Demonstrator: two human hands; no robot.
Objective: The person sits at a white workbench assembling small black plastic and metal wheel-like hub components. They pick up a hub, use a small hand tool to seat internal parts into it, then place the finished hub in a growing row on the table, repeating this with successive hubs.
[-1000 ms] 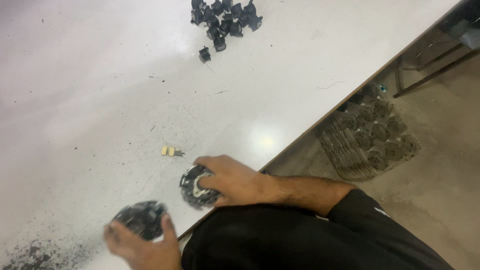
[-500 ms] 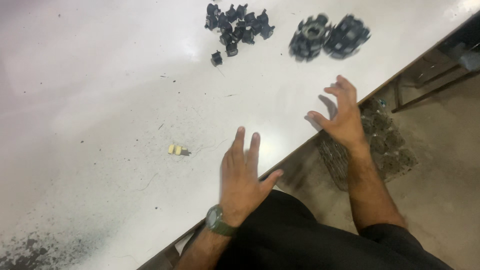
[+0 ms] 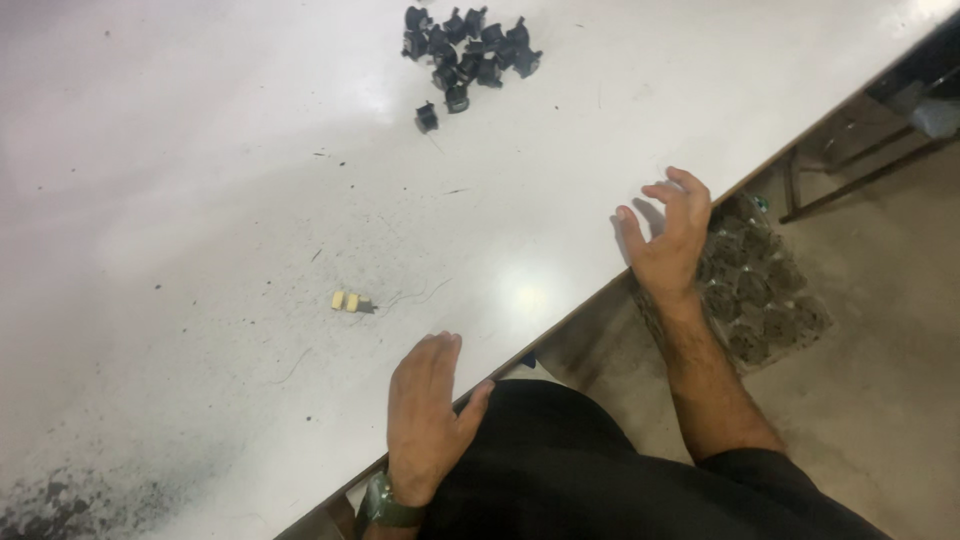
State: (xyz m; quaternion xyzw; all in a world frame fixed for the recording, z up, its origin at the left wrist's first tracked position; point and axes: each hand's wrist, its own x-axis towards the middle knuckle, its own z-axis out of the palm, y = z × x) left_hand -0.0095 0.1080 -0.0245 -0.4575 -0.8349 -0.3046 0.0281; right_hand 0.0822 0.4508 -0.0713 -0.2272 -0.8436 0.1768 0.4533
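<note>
Now | left hand (image 3: 425,420) flat, fingers up-table | yellow piece (image 3: 345,301) apparently crosswise

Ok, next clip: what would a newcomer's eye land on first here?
Probably the two bare hands, both empty: the left hand lies flat on the white table at its near edge, and the right hand hovers with its fingers curled over the edge further right. Next, the heap of small black parts at the far side, and a tiny yellow piece alone mid-table.
</note>
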